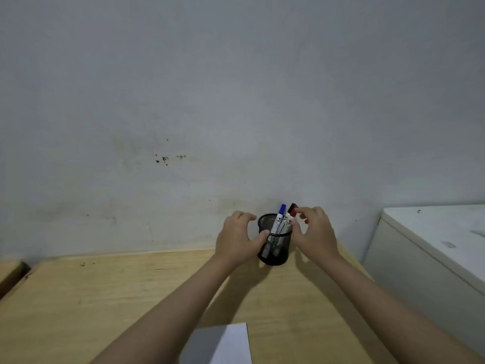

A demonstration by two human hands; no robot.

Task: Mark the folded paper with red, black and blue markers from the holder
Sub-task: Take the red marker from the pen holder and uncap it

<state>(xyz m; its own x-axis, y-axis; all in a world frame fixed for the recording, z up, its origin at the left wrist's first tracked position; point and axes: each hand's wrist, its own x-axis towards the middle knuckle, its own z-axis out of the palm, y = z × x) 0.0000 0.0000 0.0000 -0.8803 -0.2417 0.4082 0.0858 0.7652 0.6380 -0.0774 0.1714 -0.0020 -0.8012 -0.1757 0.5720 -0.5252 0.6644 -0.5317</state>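
Note:
A black mesh holder [275, 248] stands near the far edge of the wooden table [105, 298], close to the wall. Markers lean in it: a blue-capped marker [279, 218] and a red-capped marker [290, 214]. My left hand [237, 239] cups the holder's left side, thumb on its rim. My right hand [313, 229] pinches the red marker's cap between thumb and forefinger. The folded white paper [231, 345] lies at the near edge between my forearms, partly shaded and cut off by the frame.
A stained grey wall [236, 101] rises right behind the table. A white cabinet [433, 253] stands to the right of the table. A gap and another wooden piece [10, 271] show at the far left.

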